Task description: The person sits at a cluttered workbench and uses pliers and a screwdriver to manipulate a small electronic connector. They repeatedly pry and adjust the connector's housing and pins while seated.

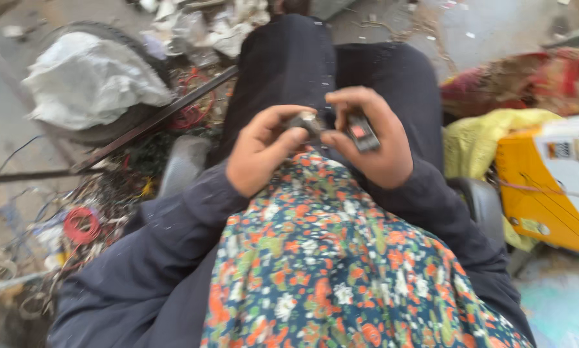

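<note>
White sack (86, 80) on tyre at ten o'clock, left hand (260, 151) gripping blurry grey part (305, 121), right hand (370, 138) closed on small dark block (360, 133), red patch up, long axis eleven-to-five, yellow box (547, 187) at three o'clock, cut off

Your sleeves (173, 245) are dark navy, long, reaching the wrists. Floral garment (328, 270) over your lap: teal base, orange, white and green flowers. Trousers (341, 84) black.

Yellow-and-white box (550, 187) at right edge, tilted, beside yellow cloth. Small white printed label (561, 150) on its upper face; second pale sticker (534, 226) near lower corner.
</note>
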